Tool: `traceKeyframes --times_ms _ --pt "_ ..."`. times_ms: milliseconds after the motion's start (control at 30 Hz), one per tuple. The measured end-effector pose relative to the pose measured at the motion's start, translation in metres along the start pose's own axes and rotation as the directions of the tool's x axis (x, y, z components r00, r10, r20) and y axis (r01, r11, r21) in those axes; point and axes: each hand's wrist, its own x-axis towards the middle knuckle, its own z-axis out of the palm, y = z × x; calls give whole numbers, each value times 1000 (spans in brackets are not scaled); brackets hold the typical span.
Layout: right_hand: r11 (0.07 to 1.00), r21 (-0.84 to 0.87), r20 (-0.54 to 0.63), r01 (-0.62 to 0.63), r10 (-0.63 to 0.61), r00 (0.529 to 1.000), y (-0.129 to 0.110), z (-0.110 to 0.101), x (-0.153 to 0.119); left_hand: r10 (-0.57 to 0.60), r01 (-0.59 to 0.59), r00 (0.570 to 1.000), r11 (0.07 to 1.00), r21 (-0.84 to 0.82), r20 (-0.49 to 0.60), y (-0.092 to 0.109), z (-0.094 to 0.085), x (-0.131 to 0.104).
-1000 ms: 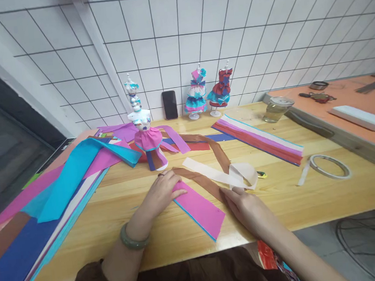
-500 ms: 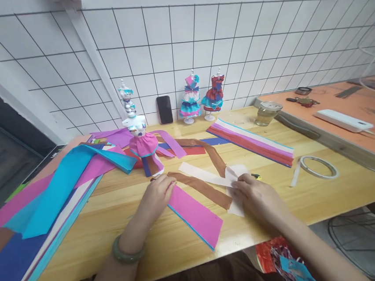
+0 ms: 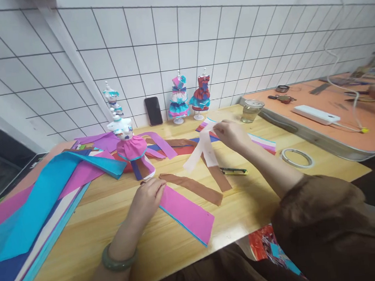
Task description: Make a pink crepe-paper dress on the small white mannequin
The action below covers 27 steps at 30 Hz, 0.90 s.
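My left hand [image 3: 149, 198] is closed on the upper end of a pink paper strip [image 3: 190, 215] with a blue edge, which lies slanting on the table. Small dark tips poke out past those fingers; what they belong to is hidden. My right hand [image 3: 231, 134] pinches the top of a white paper strip [image 3: 210, 151], raised above the table with two tails hanging down. Brown strips [image 3: 194, 188] lie between the hands. Beyond my left hand stands a small white dress form [image 3: 122, 128] in a pink skirt [image 3: 131, 148].
A yellow-black utility knife [image 3: 235, 171] lies under my right forearm, with a tape roll [image 3: 297, 158] farther right. Coloured strips [image 3: 51, 189] cover the left side. Against the wall stand a phone [image 3: 153, 111] and two dressed forms [image 3: 179, 101]. A lidded glass [image 3: 251, 110] sits back right.
My right hand has moved up and away toward the back, lifting the white strip and uncovering the knife. My left hand stays on the pink strip. The view has turned slightly right.
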Motion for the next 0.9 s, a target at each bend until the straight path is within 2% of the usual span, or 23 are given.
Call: traceKeyframes --times_ms 133,267,400,500,600,733,900 --pt "996 87 43 31 -34 998 7 14 12 21 -21 1000 1000 10 -3 -4 1 -1" --pt "993 117 43 13 -18 999 33 8 -15 16 -17 1000 1000 -12 -9 -4 0 -1" --pt "979 24 -14 -204 204 979 88 -17 -66 6 -6 1000 999 -45 -7 -2 1 -1" --pt "925 -93 -18 -369 369 929 129 -35 -104 -1 1 1000 999 -54 -13 0 3 0" --pt "865 -185 27 -466 479 877 154 -43 -136 -5 4 1000 999 -53 -20 0 4 0" --pt "814 -256 83 -522 556 827 161 -40 -163 -14 15 1000 1000 -25 23 -1 3 1" --pt "790 -299 8 -534 562 827 158 -34 -182 -38 30 984 998 47 174 2 -2 0"
